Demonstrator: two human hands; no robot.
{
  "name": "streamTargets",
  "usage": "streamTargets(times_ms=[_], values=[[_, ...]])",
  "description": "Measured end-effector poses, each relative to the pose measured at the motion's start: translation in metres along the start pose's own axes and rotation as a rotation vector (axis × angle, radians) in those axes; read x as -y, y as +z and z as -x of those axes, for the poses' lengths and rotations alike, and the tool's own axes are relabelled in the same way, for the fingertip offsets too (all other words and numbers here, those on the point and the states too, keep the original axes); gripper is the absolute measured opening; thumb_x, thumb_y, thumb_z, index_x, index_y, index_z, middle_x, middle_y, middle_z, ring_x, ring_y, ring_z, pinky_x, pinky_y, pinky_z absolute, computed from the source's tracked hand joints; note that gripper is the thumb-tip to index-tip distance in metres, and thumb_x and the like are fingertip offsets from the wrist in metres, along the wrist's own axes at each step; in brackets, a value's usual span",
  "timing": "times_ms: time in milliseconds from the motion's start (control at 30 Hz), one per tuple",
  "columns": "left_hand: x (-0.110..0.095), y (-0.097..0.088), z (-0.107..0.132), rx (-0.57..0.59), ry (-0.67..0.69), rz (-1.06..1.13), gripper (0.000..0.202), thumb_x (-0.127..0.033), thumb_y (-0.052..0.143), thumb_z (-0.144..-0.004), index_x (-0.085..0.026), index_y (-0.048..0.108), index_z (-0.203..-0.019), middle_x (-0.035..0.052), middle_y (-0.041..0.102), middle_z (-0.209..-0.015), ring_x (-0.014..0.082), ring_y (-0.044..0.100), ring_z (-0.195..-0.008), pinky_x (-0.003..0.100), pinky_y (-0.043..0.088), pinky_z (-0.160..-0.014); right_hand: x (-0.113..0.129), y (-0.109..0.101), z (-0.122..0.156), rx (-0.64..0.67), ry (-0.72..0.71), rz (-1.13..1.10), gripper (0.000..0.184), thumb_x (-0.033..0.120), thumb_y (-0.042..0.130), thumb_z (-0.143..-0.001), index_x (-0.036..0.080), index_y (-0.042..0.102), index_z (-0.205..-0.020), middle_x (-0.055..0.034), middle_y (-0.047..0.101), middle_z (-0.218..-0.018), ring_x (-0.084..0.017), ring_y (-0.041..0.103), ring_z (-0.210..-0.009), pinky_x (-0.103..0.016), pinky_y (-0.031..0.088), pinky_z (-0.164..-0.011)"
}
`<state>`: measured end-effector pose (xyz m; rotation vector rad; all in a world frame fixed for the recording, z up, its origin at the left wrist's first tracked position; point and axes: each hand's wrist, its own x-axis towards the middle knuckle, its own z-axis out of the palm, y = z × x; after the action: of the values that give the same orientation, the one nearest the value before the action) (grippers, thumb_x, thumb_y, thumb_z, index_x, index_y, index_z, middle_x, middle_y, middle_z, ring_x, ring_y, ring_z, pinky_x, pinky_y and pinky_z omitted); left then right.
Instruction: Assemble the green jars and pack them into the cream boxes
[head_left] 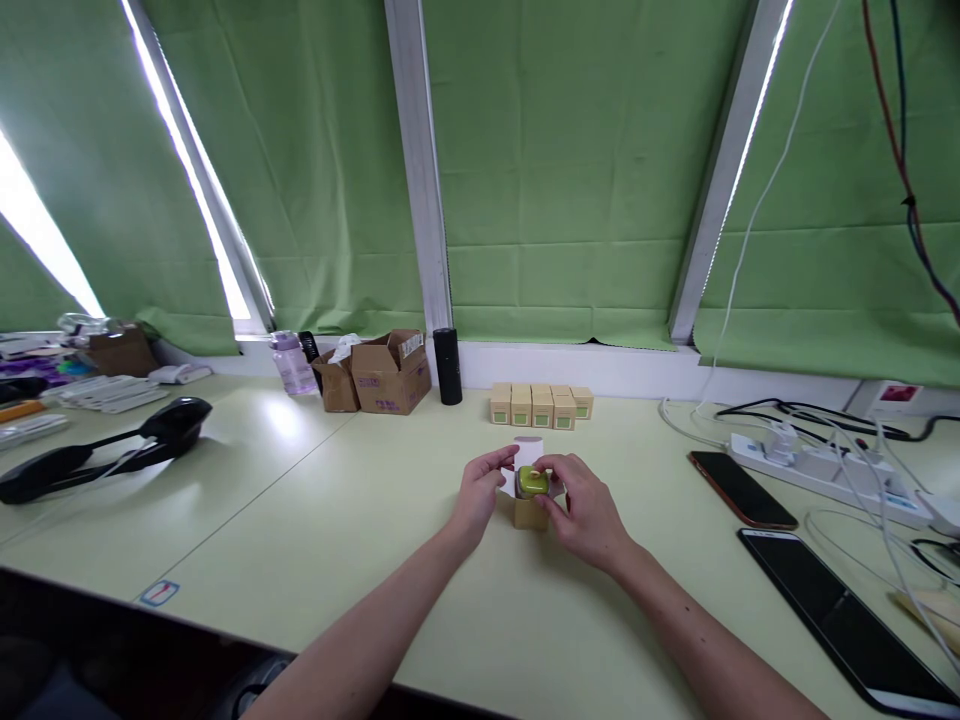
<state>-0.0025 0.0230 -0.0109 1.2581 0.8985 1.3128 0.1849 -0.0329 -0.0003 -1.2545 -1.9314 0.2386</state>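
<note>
Near the middle of the table a small cardboard box (530, 515) stands with its white-lined top flaps raised. At its opening is a glossy green, rounded-square object (533, 483); its exact kind is unclear. My right hand (586, 508) pinches this object between thumb and fingers from the right. On the other side my left hand (480, 488) is beside the raised flaps, fingers stretched out and apart from the thumb. Whether its fingertips touch the flaps I cannot tell. The lower part of the green object is hidden by the box.
Several small cardboard boxes (532, 408) stand behind, near the wall. Left of them are a black cylinder (448, 368), an opened carton (390, 375) and a lilac bottle (292, 362). Rightward lie two phone-like devices, a black one (742, 490) and a larger one (840, 610), near a power strip (825, 475).
</note>
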Motion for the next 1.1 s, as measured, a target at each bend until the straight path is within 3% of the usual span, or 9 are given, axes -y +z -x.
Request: streamTargets(times_ms=[100,233,367,567,833,1100], values=[[-0.001,0.000,0.000,-0.002,0.002,0.000,0.056,-0.015,0.055,-0.058,-0.015,0.083,-0.107,0.0071,0.074,-0.094,0.0251,0.064,-0.103,0.035,0.047,-0.097,0.002,0.001,0.000,0.015,-0.013,0.031,0.026,0.018,0.059,-0.086,0.028,0.059,-0.110,-0.0060,0.071,-0.110,-0.027,0.062,-0.102,-0.033,0.049,-0.066],[-0.001,0.000,0.001,0.003,0.016,-0.013,0.056,-0.015,0.055,-0.059,-0.015,0.083,-0.108,0.0069,0.074,-0.094,0.0253,0.064,-0.103,0.036,0.047,-0.098,0.001,0.005,-0.001,0.014,-0.048,0.054,0.010,0.023,0.054,-0.096,0.027,0.060,-0.103,-0.0057,0.072,-0.110,-0.027,0.061,-0.103,-0.034,0.050,-0.070],[-0.001,0.001,0.001,0.003,0.011,-0.022,0.056,-0.015,0.055,-0.060,-0.015,0.083,-0.108,0.0067,0.073,-0.094,0.0252,0.063,-0.104,0.036,0.047,-0.098,-0.004,0.012,-0.003,-0.034,-0.047,0.066,0.018,0.026,0.045,-0.104,0.028,0.062,-0.098,-0.0050,0.073,-0.108,-0.026,0.062,-0.102,-0.035,0.052,-0.074],[-0.002,0.001,0.001,0.001,0.009,-0.022,0.055,-0.016,0.055,-0.060,-0.016,0.083,-0.108,0.0072,0.075,-0.096,0.0259,0.064,-0.104,0.037,0.047,-0.099,-0.010,0.017,-0.003,-0.078,0.002,-0.029,0.016,0.027,0.049,-0.101,0.027,0.064,-0.097,-0.0075,0.064,-0.120,-0.025,0.065,-0.104,-0.037,0.058,-0.079],[0.000,0.001,0.000,-0.002,-0.001,0.002,0.056,-0.015,0.055,-0.058,-0.016,0.084,-0.106,0.0064,0.075,-0.094,0.0250,0.063,-0.102,0.037,0.044,-0.103,-0.009,0.020,-0.005,-0.062,0.066,-0.159,0.015,0.027,0.051,-0.097,0.026,0.065,-0.090,-0.0094,0.058,-0.115,-0.026,0.066,-0.099,-0.041,0.061,-0.079],[-0.001,0.001,0.001,0.007,-0.003,0.002,0.057,-0.015,0.055,-0.060,-0.015,0.083,-0.109,0.0069,0.076,-0.097,0.0254,0.064,-0.102,0.035,0.046,-0.097,-0.013,0.025,-0.005,-0.080,0.073,-0.216,0.019,0.027,0.053,-0.097,0.025,0.070,-0.088,-0.0103,0.057,-0.113,-0.026,0.064,-0.098,-0.043,0.061,-0.080]])
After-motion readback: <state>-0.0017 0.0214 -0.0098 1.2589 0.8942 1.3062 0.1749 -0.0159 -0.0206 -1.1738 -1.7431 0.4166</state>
